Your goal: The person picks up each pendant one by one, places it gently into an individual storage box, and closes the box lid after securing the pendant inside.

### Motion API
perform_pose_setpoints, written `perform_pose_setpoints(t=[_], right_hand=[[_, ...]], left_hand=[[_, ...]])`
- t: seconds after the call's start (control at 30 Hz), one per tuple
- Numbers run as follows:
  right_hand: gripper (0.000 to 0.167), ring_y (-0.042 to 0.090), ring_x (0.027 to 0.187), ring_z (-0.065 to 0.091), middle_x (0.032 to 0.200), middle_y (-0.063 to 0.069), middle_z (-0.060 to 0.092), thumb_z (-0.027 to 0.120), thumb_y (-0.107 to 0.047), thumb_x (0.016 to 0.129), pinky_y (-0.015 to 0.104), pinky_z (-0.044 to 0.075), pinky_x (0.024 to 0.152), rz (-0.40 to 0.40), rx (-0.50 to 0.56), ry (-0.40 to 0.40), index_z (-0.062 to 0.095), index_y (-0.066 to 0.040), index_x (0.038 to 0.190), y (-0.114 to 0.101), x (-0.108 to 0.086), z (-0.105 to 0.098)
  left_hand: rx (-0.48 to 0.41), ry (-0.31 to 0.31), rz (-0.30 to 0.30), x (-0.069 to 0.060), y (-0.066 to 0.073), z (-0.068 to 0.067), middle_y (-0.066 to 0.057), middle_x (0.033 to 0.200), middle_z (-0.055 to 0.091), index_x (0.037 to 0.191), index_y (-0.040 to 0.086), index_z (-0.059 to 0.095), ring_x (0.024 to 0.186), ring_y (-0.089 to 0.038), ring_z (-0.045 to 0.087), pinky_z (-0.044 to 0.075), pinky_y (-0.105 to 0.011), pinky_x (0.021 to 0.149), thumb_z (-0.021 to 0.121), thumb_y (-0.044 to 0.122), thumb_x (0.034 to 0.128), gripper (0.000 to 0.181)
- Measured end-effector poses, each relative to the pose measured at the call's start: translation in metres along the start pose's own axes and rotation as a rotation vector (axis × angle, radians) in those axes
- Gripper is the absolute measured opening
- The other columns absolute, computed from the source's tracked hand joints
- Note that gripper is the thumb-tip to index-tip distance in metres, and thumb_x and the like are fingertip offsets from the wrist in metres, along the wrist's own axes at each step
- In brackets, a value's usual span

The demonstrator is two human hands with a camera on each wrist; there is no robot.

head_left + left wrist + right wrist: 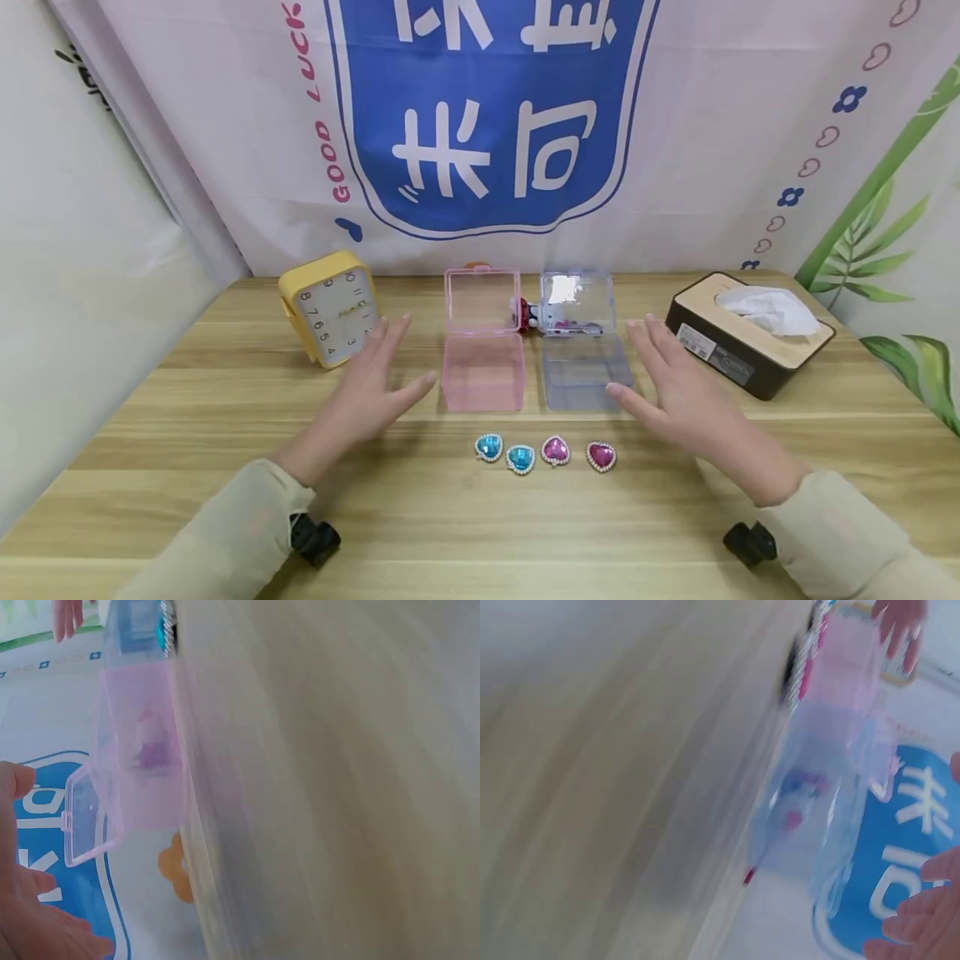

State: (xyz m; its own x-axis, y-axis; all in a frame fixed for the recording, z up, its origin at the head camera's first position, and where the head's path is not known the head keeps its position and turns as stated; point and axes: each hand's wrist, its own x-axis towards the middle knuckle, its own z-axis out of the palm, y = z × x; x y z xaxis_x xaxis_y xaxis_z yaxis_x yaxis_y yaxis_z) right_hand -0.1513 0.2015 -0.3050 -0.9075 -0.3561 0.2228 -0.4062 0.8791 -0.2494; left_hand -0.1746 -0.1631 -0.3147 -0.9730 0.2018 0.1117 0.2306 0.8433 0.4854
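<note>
My left hand (367, 392) hovers with spread fingers to the left of an open-lidded pink clear box (483, 373). On the other side, my right hand (686, 396) is spread too, its thumb overlapping the edge of a bluish clear box (585, 375) in the head view. Both hands hold nothing. In front of the boxes lie two blue heart gems (489, 447) (521, 458) and two pink ones (556, 451) (601, 456), each with a pale beaded rim. The left wrist view shows the pink box (146, 750) beyond my left hand (37, 900); the right wrist view shows the bluish box (810, 802) and my right hand (922, 915).
A yellow clock (330, 308) stands at the back left. At the back right is a tissue box (750, 333). A small red and white figure (528, 315) lies behind the boxes. A printed cloth (247, 150) hangs along the table's back edge.
</note>
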Motion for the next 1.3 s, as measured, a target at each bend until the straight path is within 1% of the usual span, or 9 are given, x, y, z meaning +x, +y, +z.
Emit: perform_pose_setpoints(t=[0.13, 0.2, 0.43, 0.53, 0.63, 0.77, 1.03, 1.17, 1.3], right_hand=[[0.078, 0.044, 0.135, 0.022, 0.151, 0.024, 0.014, 0.047, -0.048, 0.092, 0.059, 0.027, 0.106, -0.033, 0.032, 0.007, 0.015, -0.004, 0.148, -0.018, 0.002, 0.002], [0.076, 0.043, 0.135, 0.024, 0.151, 0.023, 0.017, 0.047, -0.047, 0.093, 0.058, 0.027, 0.106, -0.05, 0.052, 0.013, 0.016, -0.004, 0.148, -0.026, 0.003, 0.003], [0.07, 0.038, 0.132, 0.033, 0.148, 0.018, 0.03, 0.053, -0.038, 0.091, 0.052, 0.029, 0.108, -0.138, 0.152, 0.054, 0.026, -0.002, 0.144, -0.05, 0.007, 0.011], [0.067, 0.037, 0.13, 0.037, 0.146, 0.017, 0.035, 0.055, -0.036, 0.091, 0.053, 0.032, 0.106, -0.146, 0.22, 0.042, 0.03, -0.002, 0.143, -0.06, 0.01, 0.016], [0.064, 0.037, 0.12, 0.048, 0.14, 0.018, 0.043, 0.055, -0.036, 0.091, 0.051, 0.042, 0.099, -0.146, 0.3, 0.02, 0.033, -0.003, 0.142, -0.067, 0.013, 0.021], [0.061, 0.034, 0.107, 0.058, 0.134, 0.019, 0.049, 0.057, -0.033, 0.09, 0.042, 0.053, 0.087, -0.159, 0.424, -0.056, 0.038, -0.002, 0.139, -0.075, 0.019, 0.028], [0.055, 0.033, 0.11, 0.057, 0.125, 0.024, 0.055, 0.062, -0.028, 0.088, 0.035, 0.052, 0.089, -0.162, 0.685, -0.223, 0.046, 0.002, 0.132, -0.084, 0.028, 0.046], [0.054, 0.032, 0.11, 0.057, 0.125, 0.022, 0.055, 0.066, -0.024, 0.086, 0.034, 0.052, 0.09, -0.142, 0.733, -0.289, 0.049, 0.002, 0.13, -0.086, 0.031, 0.057], [0.053, 0.029, 0.108, 0.058, 0.123, 0.02, 0.057, 0.07, -0.022, 0.082, 0.029, 0.052, 0.089, -0.143, 0.722, -0.311, 0.052, 0.002, 0.126, -0.09, 0.032, 0.065]], left_hand=[[-0.189, 0.014, 0.022, 0.004, 0.006, 0.005, -0.012, 0.155, 0.012, 0.149, 0.022, 0.014, 0.141, -0.035, 0.013, 0.017, -0.059, 0.11, 0.057, 0.042, 0.0882, 0.077], [-0.292, 0.013, 0.007, 0.006, 0.009, 0.009, -0.01, 0.154, 0.017, 0.148, 0.021, 0.018, 0.14, -0.033, 0.017, 0.019, -0.057, 0.111, 0.059, 0.039, 0.0881, 0.075], [-0.721, -0.004, -0.111, 0.015, 0.017, 0.025, -0.012, 0.153, 0.02, 0.145, 0.014, 0.027, 0.138, -0.035, 0.023, 0.026, -0.047, 0.111, 0.059, 0.023, 0.089, 0.065], [-0.862, 0.024, -0.152, 0.017, 0.021, 0.032, -0.011, 0.152, 0.021, 0.144, 0.011, 0.03, 0.137, -0.035, 0.024, 0.025, -0.046, 0.112, 0.058, 0.017, 0.0888, 0.062], [-0.972, 0.077, -0.183, 0.02, 0.025, 0.038, -0.012, 0.151, 0.024, 0.142, 0.009, 0.032, 0.137, -0.034, 0.024, 0.023, -0.049, 0.113, 0.056, 0.012, 0.0882, 0.059], [-1.071, 0.132, -0.206, 0.022, 0.029, 0.045, -0.013, 0.15, 0.026, 0.141, 0.007, 0.034, 0.138, -0.033, 0.023, 0.023, -0.05, 0.112, 0.055, 0.008, 0.0875, 0.057], [-1.175, 0.162, -0.202, 0.023, 0.027, 0.059, -0.013, 0.15, 0.024, 0.139, 0.004, 0.034, 0.133, -0.033, 0.028, 0.025, -0.045, 0.112, 0.05, 0.004, 0.0876, 0.054], [-1.181, 0.159, -0.185, 0.023, 0.026, 0.065, -0.012, 0.15, 0.025, 0.138, 0.002, 0.035, 0.131, -0.034, 0.031, 0.024, -0.047, 0.112, 0.049, 0.003, 0.0872, 0.053], [-1.179, 0.16, -0.164, 0.023, 0.026, 0.067, -0.012, 0.15, 0.026, 0.138, 0.002, 0.036, 0.135, -0.033, 0.027, 0.02, -0.046, 0.114, 0.049, 0.003, 0.0873, 0.052]])
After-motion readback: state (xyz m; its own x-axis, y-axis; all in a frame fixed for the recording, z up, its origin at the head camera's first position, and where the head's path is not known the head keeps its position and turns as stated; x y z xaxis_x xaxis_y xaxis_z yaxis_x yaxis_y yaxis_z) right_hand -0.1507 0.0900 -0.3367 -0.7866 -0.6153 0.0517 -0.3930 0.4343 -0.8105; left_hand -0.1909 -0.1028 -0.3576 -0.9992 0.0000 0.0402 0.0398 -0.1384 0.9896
